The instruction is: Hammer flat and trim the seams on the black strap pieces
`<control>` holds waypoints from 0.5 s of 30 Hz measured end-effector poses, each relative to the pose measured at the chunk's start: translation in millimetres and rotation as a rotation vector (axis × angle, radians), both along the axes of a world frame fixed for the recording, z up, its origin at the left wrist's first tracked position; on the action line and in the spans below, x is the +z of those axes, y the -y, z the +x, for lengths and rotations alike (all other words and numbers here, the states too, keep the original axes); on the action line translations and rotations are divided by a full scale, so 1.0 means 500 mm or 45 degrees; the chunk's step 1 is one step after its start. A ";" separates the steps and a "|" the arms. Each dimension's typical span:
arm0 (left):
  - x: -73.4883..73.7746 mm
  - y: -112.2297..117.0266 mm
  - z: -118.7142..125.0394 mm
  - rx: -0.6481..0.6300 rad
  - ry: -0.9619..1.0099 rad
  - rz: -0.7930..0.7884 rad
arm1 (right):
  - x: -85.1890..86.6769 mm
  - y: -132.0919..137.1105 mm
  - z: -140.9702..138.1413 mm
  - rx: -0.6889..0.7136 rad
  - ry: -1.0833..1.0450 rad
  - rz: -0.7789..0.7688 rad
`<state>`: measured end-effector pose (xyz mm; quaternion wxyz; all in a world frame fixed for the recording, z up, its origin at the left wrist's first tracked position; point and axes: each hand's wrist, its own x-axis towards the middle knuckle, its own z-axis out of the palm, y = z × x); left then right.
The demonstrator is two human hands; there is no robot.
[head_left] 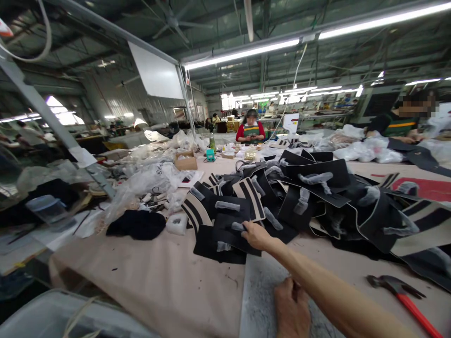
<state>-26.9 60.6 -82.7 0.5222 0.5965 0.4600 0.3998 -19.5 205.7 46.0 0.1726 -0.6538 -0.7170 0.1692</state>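
My right hand (257, 235) reaches across to the near left edge of a heap of black flat pieces. Its fingers are closed on a black piece (225, 225) that carries a small strip wrapped in clear plastic. My left hand (291, 307) is closed in a fist low over a grey-white slab (259, 286), partly behind my right forearm; what its fingers hold, if anything, is hidden. Beside the held piece lie cream-and-black striped panels (248, 197), and the larger heap of black pieces (317, 176) spreads to the right.
A claw hammer (398, 288) with a red handle lies at the right. Black cloth (137, 224) and clear plastic bags (148, 183) are on the left of the covered table (158, 277). A plastic bin (45, 314) stands near left. A person (251, 129) sits across; another works far right.
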 end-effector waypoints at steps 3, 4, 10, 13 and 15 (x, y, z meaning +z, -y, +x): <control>0.000 -0.001 -0.003 0.020 -0.067 0.133 | 0.054 0.003 0.022 0.035 0.025 0.060; 0.001 -0.001 -0.005 0.021 -0.074 0.149 | 0.078 0.016 0.036 0.022 0.032 0.104; 0.004 -0.003 -0.013 0.017 -0.045 0.214 | 0.178 0.216 0.192 -0.300 0.052 0.381; 0.002 -0.003 -0.014 0.032 -0.007 0.193 | 0.126 0.360 0.259 -0.554 -0.045 0.431; 0.002 -0.001 -0.013 0.043 -0.020 0.191 | 0.047 0.443 0.281 -0.658 -0.068 0.353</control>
